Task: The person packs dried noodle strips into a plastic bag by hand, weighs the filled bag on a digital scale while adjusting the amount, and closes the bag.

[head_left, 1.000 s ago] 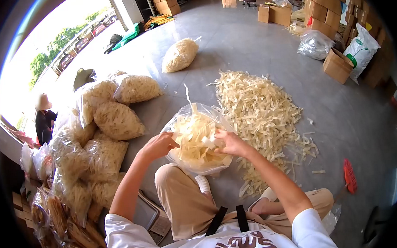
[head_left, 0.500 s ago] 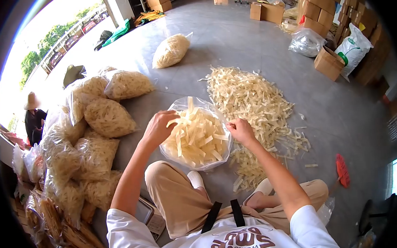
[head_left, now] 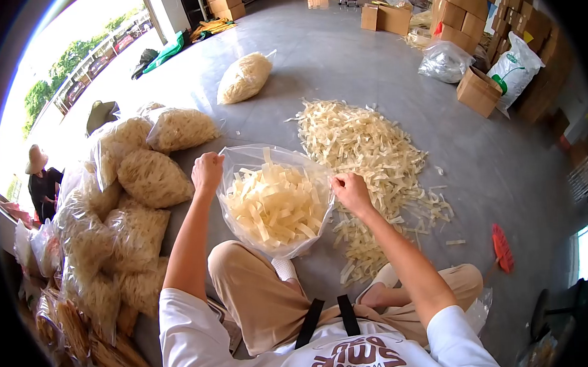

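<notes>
Just past the bent knee, straight ahead at twelve o'clock from the wearer, a clear bag gapes upward, with pale strips lying loose in it. At the bag's three o'clock the right hand is closed, fingers curled and pinching the plastic rim; at its ten o'clock the left hand is likewise clamped on the rim, the two well apart with the opening between them. A loose heap of similar strips spreads over the grey floor at two o'clock, filled bags lie piled at nine, and a lone filled bag sits farther off near twelve.
</notes>
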The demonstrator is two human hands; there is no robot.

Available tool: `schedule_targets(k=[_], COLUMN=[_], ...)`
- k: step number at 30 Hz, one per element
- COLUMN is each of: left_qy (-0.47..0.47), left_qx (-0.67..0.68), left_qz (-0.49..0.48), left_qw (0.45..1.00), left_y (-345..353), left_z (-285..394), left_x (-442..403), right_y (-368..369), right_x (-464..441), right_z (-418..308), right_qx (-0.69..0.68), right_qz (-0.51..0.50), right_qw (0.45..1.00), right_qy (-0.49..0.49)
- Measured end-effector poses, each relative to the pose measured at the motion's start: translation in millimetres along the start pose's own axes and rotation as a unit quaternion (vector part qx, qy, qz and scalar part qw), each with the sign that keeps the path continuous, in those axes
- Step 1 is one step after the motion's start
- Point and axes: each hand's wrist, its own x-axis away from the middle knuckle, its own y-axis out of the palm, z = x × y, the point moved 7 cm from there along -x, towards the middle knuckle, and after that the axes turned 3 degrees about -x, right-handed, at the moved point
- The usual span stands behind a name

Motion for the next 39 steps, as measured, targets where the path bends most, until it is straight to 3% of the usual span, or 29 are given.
schedule_targets(k=[1,3,5,8,9,11,13,14,15,17,20,23,25,27,31,33,36,37,39], left_qy=[0.002,0.130,0.162,0.352,0.395,0.386,0.431,0.490,0.490,0.393,0.255,0.196,0.260,0.299,0.368,0.427,0.523,0.535,0.437], left_qx=[0.000,-0.024,-0.045,-0.010,0.023,0.018,0.054,-0.004,-0.063,-0.138,-0.287,-0.272,-0.189,-0.125,-0.053,0.052,0.103,0.125,0.155], left_qz=[-0.001,0.040,0.087,0.132,0.058,-0.147,-0.166,-0.142,-0.198,-0.280,-0.284,-0.273,-0.124,-0.057,-0.086,-0.118,-0.209,-0.246,-0.425], left_qw=[1.000,0.990,0.982,0.927,0.916,0.911,0.885,0.860,0.846,0.865,0.879,0.902,0.939,0.944,0.924,0.895,0.820,0.798,0.778], left_y=[-3.6,-15.9,-33.4,-35.9,-26.0,11.5,36.5,57.3,71.9,92.9,87.7,71.5,42.4,27.0,-1.1,9.3,41.3,57.8,125.2], left_z=[6.4,36.5,62.9,102.3,110.4,123.1,133.7,129.3,122.6,100.7,71.8,57.2,74.8,99.2,174.4,210.0,252.0,260.7,257.3], left_x=[2.4,10.0,26.3,47.2,49.6,58.9,76.5,84.5,89.1,80.5,56.2,35.3,36.4,50.0,116.0,160.0,242.6,268.7,316.2], right_y=[3.7,5.4,4.2,6.0,3.8,2.0,4.3,6.0,5.3,-0.2,-12.7,-19.5,-24.5,-41.9,-66.8,-80.9,-95.5,-95.9,-92.9], right_x=[1.1,3.7,8.3,13.7,14.8,15.5,15.0,15.5,16.9,19.6,19.3,20.5,22.7,27.6,49.2,66.1,109.2,120.0,148.8], right_z=[-3.9,-5.6,-6.5,3.7,3.0,-1.8,1.3,1.3,1.9,8.3,31.9,35.5,33.6,43.7,133.7,180.6,236.9,257.0,303.4], right_qx=[0.000,-0.009,-0.009,-0.035,-0.036,-0.044,-0.032,-0.019,-0.020,-0.009,0.021,-0.075,-0.158,-0.207,-0.186,-0.126,-0.126,-0.127,-0.061], right_qz=[-0.001,0.006,-0.010,-0.037,-0.034,-0.044,-0.046,-0.051,-0.048,-0.026,-0.015,0.008,0.029,0.062,0.090,0.066,0.039,0.042,0.052], right_qw=[1.000,1.000,1.000,0.998,0.998,0.997,0.997,0.997,0.997,0.999,1.000,0.997,0.987,0.976,0.972,0.981,0.916,0.913,0.894], right_qy=[-0.019,-0.014,-0.013,-0.030,-0.029,-0.038,-0.050,-0.061,-0.062,-0.036,0.018,0.026,0.023,0.034,0.113,0.134,0.378,0.386,0.441])
